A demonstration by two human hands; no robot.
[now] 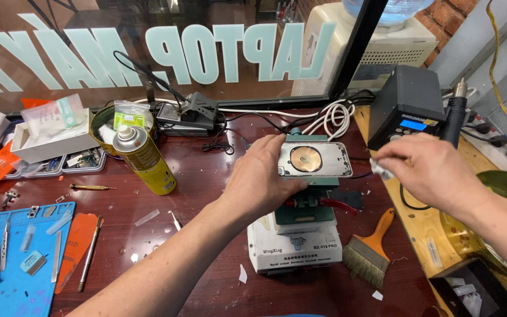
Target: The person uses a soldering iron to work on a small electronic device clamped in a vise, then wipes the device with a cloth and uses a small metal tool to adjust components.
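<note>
Cluttered bench (206,176): left hand (259,176) gripped phone shell (315,159) on clamp (306,205); right hand (429,170) pinched wipe (381,170). Could slip, if loosened.

Glossy dark wood table (206,176), shiny metal spray can (143,157)

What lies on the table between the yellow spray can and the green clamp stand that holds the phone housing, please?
In the head view, mostly bare dark wood lies between the yellow spray can and the green clamp stand, crossed by the person's left hand, which touches the phone housing.

Left hand (263,178) grips phone housing (315,159); right hand (426,170) pinches wipe (379,169).
</note>
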